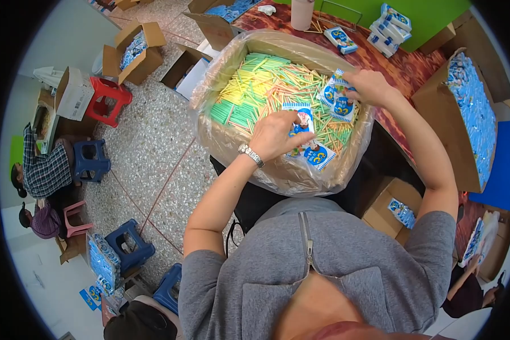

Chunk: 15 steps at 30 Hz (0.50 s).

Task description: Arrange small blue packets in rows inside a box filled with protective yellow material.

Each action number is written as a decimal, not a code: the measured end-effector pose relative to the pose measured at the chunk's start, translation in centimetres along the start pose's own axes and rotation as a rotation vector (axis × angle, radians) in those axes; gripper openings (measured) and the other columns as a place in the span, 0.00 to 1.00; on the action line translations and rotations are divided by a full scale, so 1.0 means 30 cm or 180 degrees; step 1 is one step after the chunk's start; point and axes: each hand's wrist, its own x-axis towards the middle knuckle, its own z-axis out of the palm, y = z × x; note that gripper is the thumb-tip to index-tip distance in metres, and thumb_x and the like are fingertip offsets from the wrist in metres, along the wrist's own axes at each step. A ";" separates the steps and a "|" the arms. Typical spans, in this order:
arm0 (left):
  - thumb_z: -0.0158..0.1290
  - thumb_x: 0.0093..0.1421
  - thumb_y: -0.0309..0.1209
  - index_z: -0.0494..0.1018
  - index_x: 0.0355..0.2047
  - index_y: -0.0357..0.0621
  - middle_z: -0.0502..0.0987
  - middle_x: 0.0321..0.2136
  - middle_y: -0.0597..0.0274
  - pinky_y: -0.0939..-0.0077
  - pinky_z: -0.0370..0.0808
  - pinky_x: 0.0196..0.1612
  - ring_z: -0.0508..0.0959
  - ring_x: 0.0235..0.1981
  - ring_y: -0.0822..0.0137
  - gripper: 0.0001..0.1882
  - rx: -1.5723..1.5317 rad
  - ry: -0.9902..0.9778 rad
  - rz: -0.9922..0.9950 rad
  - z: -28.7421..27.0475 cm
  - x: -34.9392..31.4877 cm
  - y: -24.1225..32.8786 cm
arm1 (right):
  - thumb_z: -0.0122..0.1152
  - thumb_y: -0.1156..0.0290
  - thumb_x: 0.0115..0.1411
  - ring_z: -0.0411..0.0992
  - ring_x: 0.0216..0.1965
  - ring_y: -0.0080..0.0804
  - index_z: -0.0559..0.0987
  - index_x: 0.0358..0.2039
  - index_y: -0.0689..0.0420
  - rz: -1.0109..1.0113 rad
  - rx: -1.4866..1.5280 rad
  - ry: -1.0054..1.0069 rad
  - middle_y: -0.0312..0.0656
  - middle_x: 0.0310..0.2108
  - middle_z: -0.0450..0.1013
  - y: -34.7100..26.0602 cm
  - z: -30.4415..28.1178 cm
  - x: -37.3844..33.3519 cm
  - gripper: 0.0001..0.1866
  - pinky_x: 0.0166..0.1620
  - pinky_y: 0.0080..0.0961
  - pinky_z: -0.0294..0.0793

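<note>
A large carton lined with clear plastic (209, 133) stands before me, filled with thin sticks (266, 85) in green, yellow and pale orange. Over its near part, my left hand (275, 135) is curled on blue-and-white packets (318, 156), its thumb lying across them; its other fingertips are partly hidden. More packets (341, 106) lie on the sticks at the right side of the carton. My right hand (371, 88) reaches over the carton's right rim, its fingers bent onto the upper edge of those packets.
Behind the carton is a red patterned table (374, 73) with stacked packets (390, 31) and a pale cup (302, 14). A tall carton of packets (470, 113) stands right. Stools, including a red one (106, 101), and open boxes (135, 51) stand left. Other people sit nearby.
</note>
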 end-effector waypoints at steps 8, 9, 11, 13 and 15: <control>0.63 0.54 0.31 0.75 0.27 0.37 0.79 0.24 0.64 0.76 0.72 0.27 0.76 0.24 0.74 0.10 -0.1951 -0.0282 -0.0828 0.028 -0.034 -0.067 | 0.67 0.50 0.52 0.75 0.32 0.45 0.76 0.38 0.58 -0.0798 0.1122 -0.1844 0.47 0.29 0.75 -0.269 0.017 -0.020 0.25 0.36 0.38 0.71; 0.61 0.57 0.28 0.75 0.28 0.36 0.78 0.24 0.68 0.80 0.69 0.25 0.72 0.21 0.79 0.08 -0.2412 0.0036 -0.0752 0.040 -0.034 -0.090 | 0.67 0.50 0.52 0.74 0.32 0.45 0.76 0.39 0.58 -0.0787 0.1643 -0.1385 0.48 0.29 0.75 -0.254 0.036 -0.035 0.25 0.36 0.37 0.71; 0.62 0.57 0.28 0.75 0.28 0.36 0.77 0.23 0.68 0.82 0.70 0.26 0.72 0.22 0.80 0.09 -0.2759 0.0235 -0.1037 0.015 -0.027 -0.098 | 0.68 0.55 0.54 0.75 0.31 0.37 0.77 0.42 0.59 -0.0424 0.2224 -0.0868 0.44 0.29 0.76 -0.239 0.014 -0.033 0.23 0.37 0.32 0.72; 0.62 0.58 0.30 0.74 0.28 0.36 0.75 0.22 0.70 0.85 0.69 0.26 0.70 0.22 0.82 0.10 -0.3250 0.0488 -0.1413 -0.012 -0.020 -0.091 | 0.67 0.62 0.57 0.74 0.32 0.25 0.76 0.45 0.58 0.0072 0.3375 -0.0368 0.38 0.28 0.75 -0.244 0.035 -0.019 0.19 0.37 0.25 0.72; 0.62 0.58 0.30 0.74 0.28 0.36 0.76 0.22 0.70 0.85 0.69 0.26 0.70 0.22 0.82 0.10 -0.2947 0.0487 -0.1263 0.013 -0.025 -0.142 | 0.66 0.66 0.58 0.72 0.34 0.19 0.76 0.45 0.59 0.0162 0.3435 -0.0123 0.36 0.31 0.76 -0.261 -0.010 0.004 0.17 0.38 0.20 0.72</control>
